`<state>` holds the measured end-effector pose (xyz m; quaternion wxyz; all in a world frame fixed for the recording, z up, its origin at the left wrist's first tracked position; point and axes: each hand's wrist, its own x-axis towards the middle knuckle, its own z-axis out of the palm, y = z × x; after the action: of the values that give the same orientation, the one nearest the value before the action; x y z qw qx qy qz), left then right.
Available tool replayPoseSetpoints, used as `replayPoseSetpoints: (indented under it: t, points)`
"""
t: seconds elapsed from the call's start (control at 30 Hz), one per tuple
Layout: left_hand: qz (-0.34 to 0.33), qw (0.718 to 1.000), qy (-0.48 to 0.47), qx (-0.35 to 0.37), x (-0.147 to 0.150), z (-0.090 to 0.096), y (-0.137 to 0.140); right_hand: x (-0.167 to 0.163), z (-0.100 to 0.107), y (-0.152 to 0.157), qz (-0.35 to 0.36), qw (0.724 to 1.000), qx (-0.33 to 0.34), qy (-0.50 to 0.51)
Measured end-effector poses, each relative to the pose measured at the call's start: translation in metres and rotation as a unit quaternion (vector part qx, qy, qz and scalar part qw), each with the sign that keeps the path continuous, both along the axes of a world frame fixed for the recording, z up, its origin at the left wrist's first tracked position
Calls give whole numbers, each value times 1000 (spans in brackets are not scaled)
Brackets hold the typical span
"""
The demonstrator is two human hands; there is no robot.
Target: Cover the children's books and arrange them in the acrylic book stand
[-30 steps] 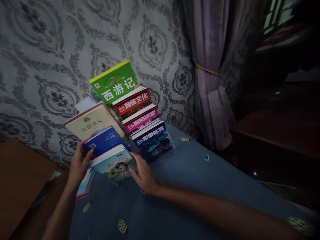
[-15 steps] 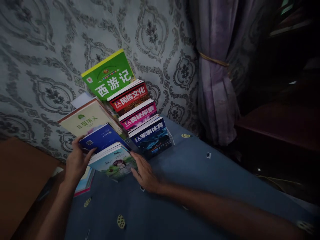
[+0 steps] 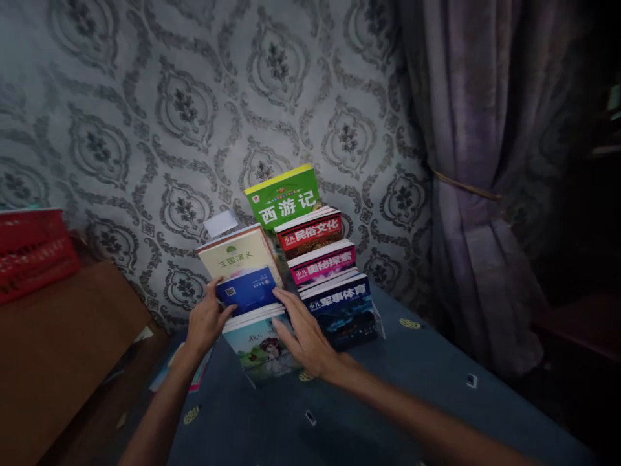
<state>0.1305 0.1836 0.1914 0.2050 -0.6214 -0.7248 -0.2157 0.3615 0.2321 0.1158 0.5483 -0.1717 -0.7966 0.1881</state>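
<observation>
A dark blue book [image 3: 252,289] with a small code square stands in the left row of books. My left hand [image 3: 206,320] grips its left edge, thumb in front and fingers behind. My right hand [image 3: 310,333] has its fingers at the blue book's right edge, and the thumb lies lower, by a light teal book [image 3: 259,346] with a drawn figure. That teal book stands in front of the blue one. Behind the blue book is a cream book [image 3: 235,257]. The back of the blue book is hidden.
To the right stand a green book [image 3: 284,200], a red book [image 3: 313,234], a magenta book [image 3: 325,264] and a navy book [image 3: 344,314]. Other books [image 3: 201,369] lie by my left forearm. A cardboard box [image 3: 82,336] and red basket [image 3: 36,252] are left; a curtain [image 3: 470,142] hangs right.
The view has shifted, so the books sit further right and lower. My right hand has gone from the teal book's edge up to the blue book's right edge. My left hand keeps its grip.
</observation>
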Motion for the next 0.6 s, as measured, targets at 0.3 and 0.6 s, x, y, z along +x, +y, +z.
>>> replayPoseSetpoints:
  t: [0.3, 0.6]
  points:
    - [-100, 988, -94, 69, -11, 1, -3, -25, 39, 33, 33, 994, -60, -84]
    - [-201, 916, -290, 193, -19, 39, 8, -33, 33, 35, 56, 977, -143, -149]
